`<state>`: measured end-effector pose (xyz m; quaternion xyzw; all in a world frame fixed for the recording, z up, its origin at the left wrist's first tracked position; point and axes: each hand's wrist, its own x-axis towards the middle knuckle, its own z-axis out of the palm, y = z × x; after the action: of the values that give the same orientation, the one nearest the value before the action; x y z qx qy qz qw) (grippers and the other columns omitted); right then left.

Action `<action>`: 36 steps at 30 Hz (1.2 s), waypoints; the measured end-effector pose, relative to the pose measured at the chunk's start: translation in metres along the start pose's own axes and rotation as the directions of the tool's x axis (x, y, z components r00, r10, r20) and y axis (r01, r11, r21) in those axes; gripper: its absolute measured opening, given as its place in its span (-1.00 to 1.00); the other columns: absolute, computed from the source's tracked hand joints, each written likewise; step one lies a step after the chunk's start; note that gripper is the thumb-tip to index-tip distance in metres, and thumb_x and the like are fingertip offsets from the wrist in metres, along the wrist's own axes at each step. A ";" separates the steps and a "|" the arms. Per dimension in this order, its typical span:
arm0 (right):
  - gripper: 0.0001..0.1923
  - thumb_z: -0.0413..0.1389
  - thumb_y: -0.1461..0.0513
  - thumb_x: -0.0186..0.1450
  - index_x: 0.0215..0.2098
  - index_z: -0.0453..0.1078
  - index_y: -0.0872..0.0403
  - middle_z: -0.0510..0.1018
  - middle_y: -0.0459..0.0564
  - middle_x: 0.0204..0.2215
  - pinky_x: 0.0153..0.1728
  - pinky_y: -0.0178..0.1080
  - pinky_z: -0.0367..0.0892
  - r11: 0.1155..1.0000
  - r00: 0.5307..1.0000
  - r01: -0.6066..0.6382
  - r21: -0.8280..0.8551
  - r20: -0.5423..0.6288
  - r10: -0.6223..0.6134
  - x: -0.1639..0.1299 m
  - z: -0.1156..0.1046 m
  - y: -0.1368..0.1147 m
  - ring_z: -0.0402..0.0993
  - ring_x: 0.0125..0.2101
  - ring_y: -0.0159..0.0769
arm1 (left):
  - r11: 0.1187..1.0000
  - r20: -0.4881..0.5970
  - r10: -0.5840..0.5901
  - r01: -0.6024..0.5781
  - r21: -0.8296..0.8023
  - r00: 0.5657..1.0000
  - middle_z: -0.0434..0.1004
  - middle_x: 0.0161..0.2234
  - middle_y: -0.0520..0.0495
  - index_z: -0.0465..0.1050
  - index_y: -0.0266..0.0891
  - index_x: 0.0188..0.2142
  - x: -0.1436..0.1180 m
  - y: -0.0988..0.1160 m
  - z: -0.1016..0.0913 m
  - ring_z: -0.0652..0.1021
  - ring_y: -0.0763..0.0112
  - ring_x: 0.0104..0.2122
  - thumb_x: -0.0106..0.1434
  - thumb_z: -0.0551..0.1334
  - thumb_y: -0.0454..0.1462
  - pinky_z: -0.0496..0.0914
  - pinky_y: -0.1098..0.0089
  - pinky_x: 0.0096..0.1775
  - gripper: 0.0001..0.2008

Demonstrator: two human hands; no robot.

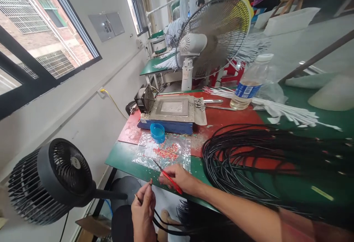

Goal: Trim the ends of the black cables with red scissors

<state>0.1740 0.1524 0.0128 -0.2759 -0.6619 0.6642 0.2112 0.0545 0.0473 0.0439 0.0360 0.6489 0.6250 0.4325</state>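
1. Down at the near edge of the bench [124,157], the left hand [143,212] is up with its fingers pinched shut on the end of a thin black cable [163,226], the tip poking up just above the fingertips with a small reddish piece on it.
2. That cable runs down and away to the right from the left hand, below the bench edge, and passes under the right forearm.
3. The right hand [179,178] sits just beside it, a touch higher and to the right, closed around red-handled tweezers [169,177]; the dark points aim up and left, over the plastic sheet [143,153].
4. The tweezer points and the cable tip are near each other but apart; the two hands do not touch.
5. Right in front of the hands, on that clear plastic sheet, lies a scatter of small red pieces [167,151], with a blue cap [157,132] just behind them.
6. Behind the cap sits a blue-based heating block [171,113] with a small fan [146,99] at its left end.
7. To the right of the hands a big coil of black cables [249,161] spreads across the bench.
8. Farther back stand a water bottle [249,83] and a pedestal fan [212,37]; a black fan [55,179] stands off the bench at lower left.
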 end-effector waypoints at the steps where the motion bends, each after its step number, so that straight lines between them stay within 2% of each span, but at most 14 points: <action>1: -0.52 0.11 -0.10 0.09 -0.54 0.34 0.18 0.25 -0.17 -0.67 -0.62 -0.43 -0.02 0.997 0.999 0.017 -0.079 0.031 -0.014 0.000 -0.001 -0.001 0.10 -0.63 -0.52 | 1.000 -0.017 -0.007 0.007 -0.016 1.000 0.43 -0.58 0.08 0.51 -0.29 -0.38 0.001 0.002 -0.001 0.37 0.68 -0.59 -0.27 0.41 -0.17 0.30 0.60 -0.49 -0.60; 4: -0.52 0.10 -0.12 0.08 -0.49 0.36 0.16 0.27 -0.16 -0.61 -0.57 -0.42 -0.03 0.951 0.994 0.081 -0.299 0.092 -0.056 -0.002 -0.003 -0.005 0.10 -0.57 -0.49 | 1.000 -0.027 0.005 -0.005 -0.016 1.000 0.32 -0.64 0.16 0.49 -0.27 -0.34 0.004 0.007 -0.001 0.27 0.74 -0.64 -0.24 0.39 -0.14 0.25 0.64 -0.53 -0.58; 7: -0.51 0.07 -0.15 0.08 -0.51 0.34 0.14 0.24 -0.16 -0.60 -0.55 -0.41 -0.06 0.894 0.990 0.103 -0.437 0.133 -0.049 -0.003 -0.004 -0.007 0.07 -0.56 -0.48 | 0.999 -0.029 0.047 -0.047 0.015 0.998 0.32 -0.62 0.14 0.47 -0.28 -0.31 0.006 0.008 0.000 0.31 0.70 -0.60 -0.19 0.37 -0.14 0.27 0.62 -0.51 -0.58; 9: -0.49 0.08 -0.16 0.06 -0.58 0.29 0.13 0.18 -0.18 -0.64 -0.55 -0.40 -0.11 0.854 0.989 0.091 -0.512 0.148 -0.016 -0.003 -0.005 -0.008 0.03 -0.58 -0.49 | 0.995 -0.026 0.086 -0.085 0.045 0.996 0.28 -0.65 0.16 0.44 -0.31 -0.28 0.008 0.007 0.003 0.27 0.70 -0.63 -0.15 0.35 -0.13 0.23 0.61 -0.55 -0.57; 12: -0.47 0.08 -0.17 0.05 -0.64 0.24 0.13 0.12 -0.20 -0.67 -0.56 -0.37 -0.16 0.825 0.988 0.077 -0.559 0.154 0.012 -0.003 -0.006 -0.009 -0.02 -0.60 -0.51 | 0.984 0.008 0.140 -0.140 0.107 0.990 0.16 -0.72 0.20 0.42 -0.37 -0.27 0.013 0.006 0.007 0.13 0.73 -0.69 -0.14 0.33 -0.10 0.06 0.60 -0.64 -0.53; 18: -0.43 0.05 -0.17 0.09 -0.70 0.19 0.14 -0.01 -0.22 -0.71 -0.57 -0.36 -0.18 0.851 0.993 0.057 -0.521 0.117 0.005 -0.002 -0.009 -0.010 -0.08 -0.62 -0.52 | 0.952 0.098 0.172 -0.191 0.239 0.980 0.09 -0.71 0.19 0.45 -0.37 -0.33 0.019 0.011 0.008 0.09 0.68 -0.66 -0.15 0.33 -0.08 0.00 0.52 -0.60 -0.55; 21: -0.44 0.04 -0.16 0.10 -0.70 0.24 0.15 0.01 -0.22 -0.73 -0.59 -0.36 -0.17 0.881 0.992 0.059 -0.470 0.124 0.000 -0.002 -0.010 -0.011 -0.06 -0.64 -0.53 | 0.929 0.146 0.170 -0.208 0.307 0.975 0.11 -0.68 0.17 0.45 -0.38 -0.32 0.018 0.014 0.009 0.08 0.67 -0.64 -0.13 0.31 -0.06 -0.02 0.50 -0.57 -0.54; 26: -0.44 0.05 -0.16 0.09 -0.70 0.29 0.16 0.03 -0.21 -0.74 -0.60 -0.35 -0.17 0.883 0.994 0.046 -0.467 0.107 0.004 -0.002 -0.012 -0.010 -0.06 -0.64 -0.53 | 0.923 0.159 0.149 -0.195 0.333 0.976 0.14 -0.66 0.16 0.43 -0.41 -0.30 0.018 0.017 0.013 0.07 0.68 -0.63 -0.14 0.30 -0.04 -0.02 0.50 -0.55 -0.50; 32: -0.42 0.09 -0.13 0.07 -0.78 0.15 0.16 -0.08 -0.22 -0.76 -0.62 -0.35 -0.22 0.850 0.998 0.054 -0.524 0.021 -0.051 0.002 -0.013 -0.002 -0.18 -0.65 -0.54 | 0.931 0.180 0.142 -0.193 0.310 0.973 0.14 -0.70 0.19 0.45 -0.39 -0.36 0.024 0.016 0.014 0.08 0.71 -0.65 -0.12 0.31 -0.08 0.06 0.54 -0.57 -0.58; 34: -0.43 0.08 -0.13 0.08 -0.77 0.15 0.16 -0.03 -0.22 -0.78 -0.64 -0.38 -0.20 0.900 0.999 0.053 -0.433 0.019 -0.050 0.002 -0.015 -0.003 -0.14 -0.68 -0.56 | 0.955 0.177 0.111 -0.155 0.253 0.978 0.20 -0.70 0.19 0.46 -0.36 -0.37 0.024 0.014 0.014 0.13 0.73 -0.66 -0.14 0.33 -0.10 0.14 0.56 -0.56 -0.61; 36: -0.46 0.06 -0.12 0.10 -0.71 0.23 0.16 0.10 -0.21 -0.79 -0.68 -0.42 -0.12 0.970 0.999 0.023 -0.241 0.030 -0.017 0.001 -0.018 -0.006 -0.03 -0.72 -0.56 | 0.978 0.152 0.072 -0.100 0.182 0.986 0.34 -0.64 0.12 0.48 -0.32 -0.36 0.023 0.012 0.015 0.26 0.70 -0.63 -0.19 0.37 -0.13 0.23 0.56 -0.50 -0.60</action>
<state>0.1840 0.1671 0.0187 -0.2837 -0.7433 0.5803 0.1736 0.0434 0.0749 0.0450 0.1504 0.6699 0.5745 0.4456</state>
